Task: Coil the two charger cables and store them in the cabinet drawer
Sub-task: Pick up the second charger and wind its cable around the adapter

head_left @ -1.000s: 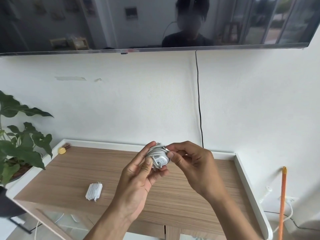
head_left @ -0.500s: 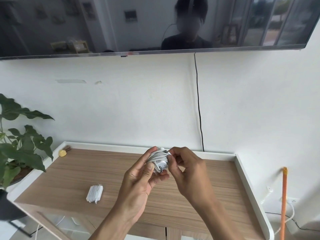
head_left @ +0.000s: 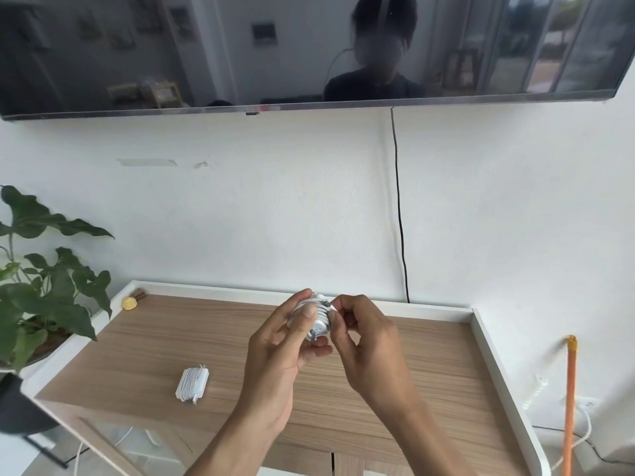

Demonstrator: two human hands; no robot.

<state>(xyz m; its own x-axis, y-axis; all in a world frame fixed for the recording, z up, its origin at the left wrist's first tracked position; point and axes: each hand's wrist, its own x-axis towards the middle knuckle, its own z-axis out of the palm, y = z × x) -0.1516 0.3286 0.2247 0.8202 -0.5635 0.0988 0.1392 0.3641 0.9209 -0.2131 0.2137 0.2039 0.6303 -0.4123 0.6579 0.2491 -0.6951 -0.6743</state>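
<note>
The left hand [head_left: 275, 359] cradles the wound charger [head_left: 318, 322], the right hand [head_left: 369, 345] pinching its edge; a second charger [head_left: 192, 383] lies left of them.

The held charger cable [head_left: 322, 319] is largely hidden by fingers [head_left: 307, 316].

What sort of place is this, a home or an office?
Most likely a living room at home: a large television hangs on the wall above a low wooden cabinet, and a leafy potted plant stands beside it.
</note>
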